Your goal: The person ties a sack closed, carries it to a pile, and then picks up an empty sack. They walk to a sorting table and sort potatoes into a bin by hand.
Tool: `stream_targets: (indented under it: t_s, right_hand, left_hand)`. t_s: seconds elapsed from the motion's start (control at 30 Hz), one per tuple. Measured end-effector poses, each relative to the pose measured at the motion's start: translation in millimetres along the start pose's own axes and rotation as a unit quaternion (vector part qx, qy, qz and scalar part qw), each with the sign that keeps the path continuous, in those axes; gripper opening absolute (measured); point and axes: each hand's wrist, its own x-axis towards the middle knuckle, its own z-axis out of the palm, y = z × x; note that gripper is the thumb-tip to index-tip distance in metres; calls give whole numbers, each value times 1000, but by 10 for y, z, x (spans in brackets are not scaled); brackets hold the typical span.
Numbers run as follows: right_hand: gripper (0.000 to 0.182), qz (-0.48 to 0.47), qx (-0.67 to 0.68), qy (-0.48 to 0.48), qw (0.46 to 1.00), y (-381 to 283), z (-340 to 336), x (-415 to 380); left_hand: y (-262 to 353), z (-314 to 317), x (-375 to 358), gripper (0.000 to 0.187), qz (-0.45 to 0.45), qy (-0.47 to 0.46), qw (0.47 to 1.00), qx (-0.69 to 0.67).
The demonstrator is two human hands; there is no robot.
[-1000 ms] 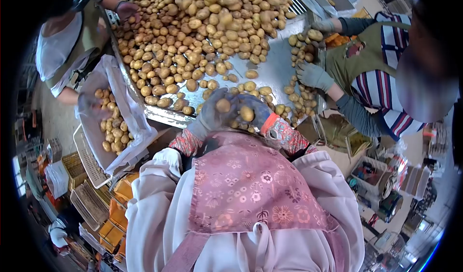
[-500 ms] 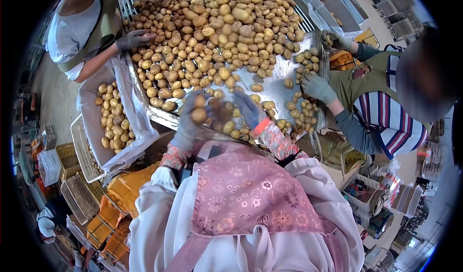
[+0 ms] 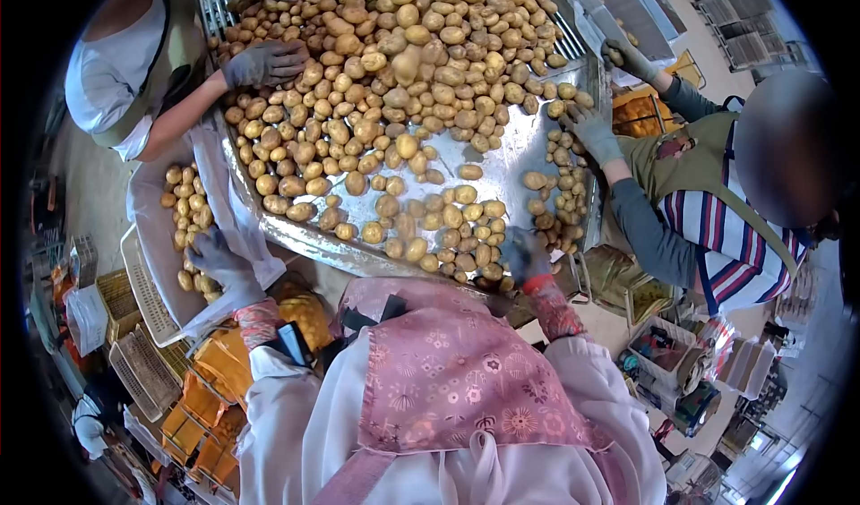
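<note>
Potatoes (image 3: 421, 35) lie heaped on a metal sorting table (image 3: 345, 256). My left hand (image 3: 218, 259), in a grey glove, reaches over the lined crate (image 3: 148, 202) at the left, its fingers near the potatoes inside; whether it holds one is hidden. My right hand (image 3: 524, 256), also gloved, is at the table's near edge beside the small potatoes at the right. Its fingers are blurred and partly hidden, so I cannot make out a grip.
Co-workers stand at the left (image 3: 116, 66) and right (image 3: 717, 192), their gloved hands on or beside the table. Orange mesh sacks (image 3: 228, 362) and plastic baskets (image 3: 134, 371) are at the lower left. Another lined bin (image 3: 618, 4) stands beyond the table.
My left hand has moved from above the table left to the crate. My right hand has shifted right and down. Loose potatoes now show where my hands were.
</note>
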Motion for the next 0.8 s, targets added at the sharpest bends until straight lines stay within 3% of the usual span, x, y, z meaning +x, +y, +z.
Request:
stream_targets:
  t_s: [0.07,0.13,0.17,0.2,0.23,0.27,0.3,0.33,0.4,0.47,0.53,0.6,0.67,0.77,0.8]
  right_hand:
    - [34,-20,59,-144,988,-164,136,253]
    - [39,-29,126,-165,978,-50,447,916]
    - [44,-35,193,-187,963,-300,435,1287]
    - [48,-110,317,-155,929,-523,348,1616]
    - [49,-107,160,-111,975,-849,117,1943]
    - [49,-91,160,-62,981,-1293,-43,2197]
    - [52,-193,195,6,962,-1414,36,2490]
    - [53,-251,116,40,960,-1693,-64,2716]
    - [54,-325,54,-5,944,-2091,-108,3017]
    - [57,-423,-88,101,896,-2274,96,3310]
    - [64,-376,-115,68,917,-2463,220,3520]
    - [66,-194,-98,12,976,-2709,111,3612]
    - [74,-208,-164,-59,963,-2783,71,3739]
    - [75,-251,-249,-90,931,-2815,174,3761]
    - [75,-256,-286,-101,918,-2848,197,3735]
  left_hand:
    - [1549,78,528,48,-227,101,951,-182]
    - [2221,364,617,50,-196,53,940,-274]
    - [2446,526,598,56,-222,-37,949,-222]
    - [2610,855,480,62,-176,-43,938,-295]
    - [3110,776,592,62,-126,-96,942,-297]
    - [3310,846,638,63,-118,-195,930,-288]
    - [3476,930,702,68,3,-227,946,-232]
    - [3622,1069,771,73,74,-210,951,-214]
    - [3810,1265,1039,79,57,-281,942,-178]
    - [3902,1526,1379,88,40,-326,933,-146]
    - [3965,1730,1716,96,29,-378,906,-186]
    - [3972,1938,2001,102,40,-446,870,-207]
    - [4037,2130,2151,104,49,-483,867,-112]
    - [3913,2364,2215,100,88,-465,869,-145]
    - [3900,2398,2205,100,87,-480,868,-93]
